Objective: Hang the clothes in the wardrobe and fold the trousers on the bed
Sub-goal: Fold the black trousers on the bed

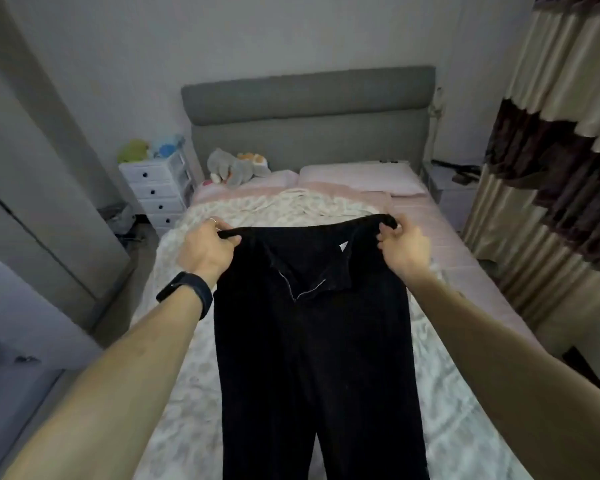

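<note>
A pair of black trousers (312, 358) hangs spread out in front of me over the bed (465, 258), fly open and zip showing. My left hand (207, 249) grips the left end of the waistband. My right hand (404, 249) pinches the right end of the waistband at about the same height. Both legs drop down out of the bottom of the view. A light patterned blanket (194, 358) covers the mattress under the trousers. The wardrobe (32, 209) stands at the left, its grey doors closed.
A grey headboard (309, 98) backs the bed, with a pink pillow (357, 178) and soft toys (236, 166). A white drawer unit (156, 188) stands at the left of the bed. Striped curtains (551, 168) hang at the right.
</note>
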The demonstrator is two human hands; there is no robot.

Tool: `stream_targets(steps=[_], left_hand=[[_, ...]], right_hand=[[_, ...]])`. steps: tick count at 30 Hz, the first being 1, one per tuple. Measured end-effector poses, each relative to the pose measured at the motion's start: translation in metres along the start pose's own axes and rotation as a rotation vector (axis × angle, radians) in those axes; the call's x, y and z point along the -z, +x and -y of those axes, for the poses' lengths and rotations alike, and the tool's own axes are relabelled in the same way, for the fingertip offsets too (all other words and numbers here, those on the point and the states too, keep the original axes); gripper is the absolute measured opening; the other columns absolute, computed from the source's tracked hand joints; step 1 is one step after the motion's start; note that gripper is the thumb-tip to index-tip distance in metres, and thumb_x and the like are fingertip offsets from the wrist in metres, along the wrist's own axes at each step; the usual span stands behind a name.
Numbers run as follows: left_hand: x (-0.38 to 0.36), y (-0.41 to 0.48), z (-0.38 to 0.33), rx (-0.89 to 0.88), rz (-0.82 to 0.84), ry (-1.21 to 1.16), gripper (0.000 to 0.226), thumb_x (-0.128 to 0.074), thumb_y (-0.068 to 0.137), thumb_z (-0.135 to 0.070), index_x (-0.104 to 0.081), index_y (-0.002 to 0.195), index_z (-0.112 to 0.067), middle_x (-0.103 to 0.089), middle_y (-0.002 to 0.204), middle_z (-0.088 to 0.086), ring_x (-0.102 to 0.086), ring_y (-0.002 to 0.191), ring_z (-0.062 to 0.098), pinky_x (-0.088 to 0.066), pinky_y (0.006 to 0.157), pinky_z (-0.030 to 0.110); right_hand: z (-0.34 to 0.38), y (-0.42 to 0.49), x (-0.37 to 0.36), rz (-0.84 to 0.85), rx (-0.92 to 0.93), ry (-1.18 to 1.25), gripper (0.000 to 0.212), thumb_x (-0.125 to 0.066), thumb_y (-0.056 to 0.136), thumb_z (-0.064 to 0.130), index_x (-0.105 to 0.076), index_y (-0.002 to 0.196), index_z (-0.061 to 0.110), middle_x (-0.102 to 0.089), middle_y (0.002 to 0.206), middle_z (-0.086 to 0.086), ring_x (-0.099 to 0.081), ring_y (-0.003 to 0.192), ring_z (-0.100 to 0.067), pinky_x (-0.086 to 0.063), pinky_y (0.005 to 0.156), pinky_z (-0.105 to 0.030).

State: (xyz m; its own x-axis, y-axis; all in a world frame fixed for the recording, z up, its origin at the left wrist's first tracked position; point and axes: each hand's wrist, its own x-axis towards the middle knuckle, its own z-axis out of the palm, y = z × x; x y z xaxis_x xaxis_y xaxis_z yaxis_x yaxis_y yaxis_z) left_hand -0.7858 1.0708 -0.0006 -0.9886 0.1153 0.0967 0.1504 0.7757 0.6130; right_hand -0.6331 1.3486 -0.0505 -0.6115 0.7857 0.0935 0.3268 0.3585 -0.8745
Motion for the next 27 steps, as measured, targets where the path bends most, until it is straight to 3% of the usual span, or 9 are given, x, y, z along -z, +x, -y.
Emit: stream_targets(steps=[4,7,10,11,13,18,23,25,27], left_hand=[[-0.057,0.073,0.01,-0.049,-0.071,0.077,0.014,-0.072,0.091,-0.038,-0.063,0.1,-0.032,-0.069,0.102,0.003,-0.065,0.097,0.03,-0.052,0.073,0.036],[-0.108,0.114,0.037,-0.054,-0.027,0.081,0.013,-0.072,0.091,-0.038,-0.062,0.096,-0.033,-0.07,0.107,0.002,-0.064,0.096,0.027,-0.044,0.068,0.032],[-0.173,0.137,0.076,-0.1,0.087,0.002,0.029,-0.067,0.095,-0.04,-0.06,0.122,-0.031,-0.061,0.133,0.0,-0.061,0.11,0.025,-0.048,0.077,0.034],[-0.198,0.138,0.094,-0.124,0.177,0.009,0.043,-0.065,0.096,-0.04,-0.052,0.135,-0.031,-0.052,0.144,0.0,-0.056,0.121,0.026,-0.05,0.086,0.037],[-0.242,0.127,0.133,-0.126,0.375,0.039,0.063,-0.065,0.095,-0.04,-0.037,0.15,-0.03,-0.032,0.158,0.001,-0.044,0.137,0.027,-0.047,0.103,0.041],[-0.329,0.025,0.245,-0.037,0.727,0.097,0.068,-0.059,0.098,-0.039,-0.026,0.157,-0.029,-0.018,0.165,0.002,-0.035,0.145,0.027,-0.042,0.112,0.043],[-0.351,-0.111,0.333,-0.172,0.699,0.274,0.067,-0.042,0.101,-0.054,-0.019,0.16,-0.031,-0.011,0.168,0.003,-0.015,0.154,0.022,-0.018,0.124,0.044],[-0.343,-0.166,0.366,-0.233,0.686,0.301,0.065,-0.032,0.101,-0.057,-0.021,0.16,-0.032,-0.015,0.168,0.003,-0.014,0.155,0.023,-0.019,0.124,0.049],[-0.333,-0.211,0.391,-0.309,0.663,0.32,0.064,-0.03,0.1,-0.057,-0.021,0.159,-0.036,-0.015,0.168,0.001,-0.015,0.155,0.023,-0.021,0.123,0.051]], right_hand=[[-0.022,0.062,-0.061,-0.079,-0.031,-0.005,0.015,-0.051,0.101,0.027,-0.063,0.106,0.021,-0.072,0.089,0.002,-0.069,0.09,-0.025,-0.053,0.08,-0.037],[-0.056,0.084,-0.101,-0.084,-0.027,-0.071,0.022,-0.052,0.101,0.024,-0.061,0.121,0.021,-0.073,0.104,-0.003,-0.066,0.102,-0.028,-0.048,0.083,-0.034],[-0.101,0.089,-0.138,0.227,-0.096,-0.1,0.067,-0.059,0.1,0.028,-0.024,0.158,0.033,-0.045,0.154,0.0,-0.054,0.129,-0.03,-0.05,0.098,-0.039],[-0.12,0.083,-0.152,0.315,-0.122,-0.118,0.078,-0.062,0.099,0.03,-0.013,0.16,0.038,-0.034,0.161,0.002,-0.051,0.133,-0.031,-0.051,0.099,-0.039],[-0.155,0.054,-0.174,0.411,-0.16,-0.145,0.082,-0.065,0.097,0.032,-0.013,0.16,0.041,-0.031,0.163,0.004,-0.048,0.137,-0.026,-0.049,0.095,-0.028],[-0.254,-0.073,-0.214,0.537,-0.382,-0.176,0.077,-0.067,0.094,0.044,-0.027,0.158,0.032,-0.042,0.157,0.005,-0.045,0.14,-0.018,-0.043,0.103,-0.025],[-0.321,-0.218,-0.211,0.476,-0.468,-0.401,0.071,-0.058,0.095,0.055,-0.035,0.155,0.025,-0.035,0.16,0.003,-0.031,0.147,-0.018,-0.033,0.118,-0.033],[-0.335,-0.278,-0.202,0.509,-0.403,-0.534,0.071,-0.056,0.096,0.054,-0.032,0.156,0.026,-0.022,0.165,0.005,-0.02,0.151,-0.017,-0.029,0.121,-0.036],[-0.343,-0.33,-0.195,0.532,-0.325,-0.599,0.07,-0.055,0.097,0.052,-0.033,0.156,0.021,-0.022,0.165,-0.001,-0.023,0.151,-0.022,-0.029,0.121,-0.038]])
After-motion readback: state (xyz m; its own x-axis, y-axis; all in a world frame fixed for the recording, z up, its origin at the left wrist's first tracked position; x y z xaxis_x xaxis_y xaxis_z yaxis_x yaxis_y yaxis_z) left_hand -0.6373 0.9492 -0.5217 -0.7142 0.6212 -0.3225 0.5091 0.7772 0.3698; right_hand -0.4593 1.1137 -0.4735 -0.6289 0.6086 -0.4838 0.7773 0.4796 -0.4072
